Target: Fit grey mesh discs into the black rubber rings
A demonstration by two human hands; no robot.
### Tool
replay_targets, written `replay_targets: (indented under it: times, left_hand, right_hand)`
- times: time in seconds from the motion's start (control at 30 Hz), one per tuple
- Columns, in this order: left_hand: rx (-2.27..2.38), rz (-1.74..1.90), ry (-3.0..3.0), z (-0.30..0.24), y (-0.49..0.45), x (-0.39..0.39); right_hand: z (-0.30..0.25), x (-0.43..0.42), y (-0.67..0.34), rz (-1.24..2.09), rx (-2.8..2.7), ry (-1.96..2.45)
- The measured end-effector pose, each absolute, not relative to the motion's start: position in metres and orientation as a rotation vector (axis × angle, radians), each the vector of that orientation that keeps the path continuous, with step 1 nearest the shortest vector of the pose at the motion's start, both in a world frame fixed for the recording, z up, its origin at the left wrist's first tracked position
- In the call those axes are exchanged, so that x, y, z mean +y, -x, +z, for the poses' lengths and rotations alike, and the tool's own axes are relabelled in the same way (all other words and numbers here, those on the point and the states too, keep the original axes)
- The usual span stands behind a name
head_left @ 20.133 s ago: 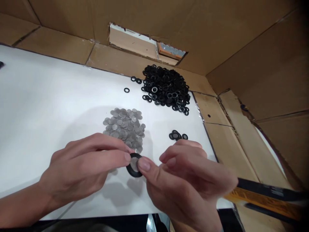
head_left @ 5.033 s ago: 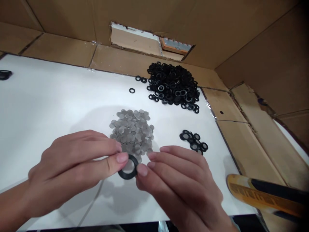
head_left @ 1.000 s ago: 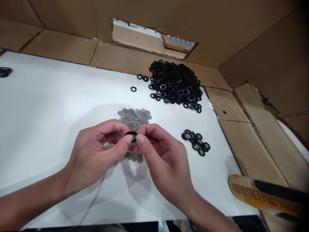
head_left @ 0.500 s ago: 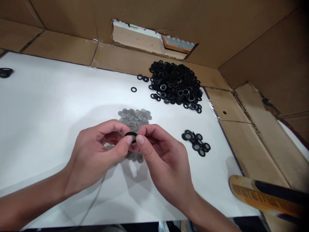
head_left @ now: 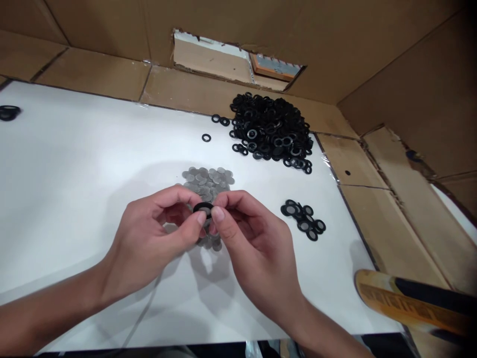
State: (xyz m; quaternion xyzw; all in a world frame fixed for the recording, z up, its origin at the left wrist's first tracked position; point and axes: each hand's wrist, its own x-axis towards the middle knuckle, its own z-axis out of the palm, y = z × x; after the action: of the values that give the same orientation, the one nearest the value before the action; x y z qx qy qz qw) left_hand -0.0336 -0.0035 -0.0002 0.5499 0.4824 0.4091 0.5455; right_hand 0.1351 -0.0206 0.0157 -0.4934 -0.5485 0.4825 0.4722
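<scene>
Between both hands, a black ring washer (head_left: pixel 203 205) with a grey mesh disc in its middle is held up above the white table. My left hand (head_left: pixel 160 228) pinches its left side between thumb and forefinger. At the right side, my right hand (head_left: pixel 253 243) grips the same washer with thumb and fingertips. Just behind and under the hands lies a pile of thin grey mesh discs (head_left: pixel 208 179), partly covered by the fingers. To the right of my right hand sits a small cluster of black washers with grey discs in them (head_left: pixel 304 226).
A large heap of black ring washers (head_left: pixel 272 124) lies at the back right, with a single ring (head_left: pixel 206 137) nearby. Cardboard walls (head_left: pixel 335 59) enclose the table's back and right. A yellow and black object (head_left: pixel 402 298) juts in at lower right. Dark rings (head_left: pixel 9 113) lie far left.
Both hands keep their pinch on the washer. It has tilted slightly, and more of the grey disc shows; the fingers have shifted only a little. The piles look unchanged.
</scene>
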Motion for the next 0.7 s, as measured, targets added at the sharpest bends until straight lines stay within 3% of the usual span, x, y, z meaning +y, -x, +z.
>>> replay_targets:
  times: [0.7]
  left_hand:
    - [1.19,0.973,-1.251,0.0075,0.0298,-0.0044]
  right_hand:
    - [0.0166,-0.0233,-0.1356,1.178,-1.364,1.191]
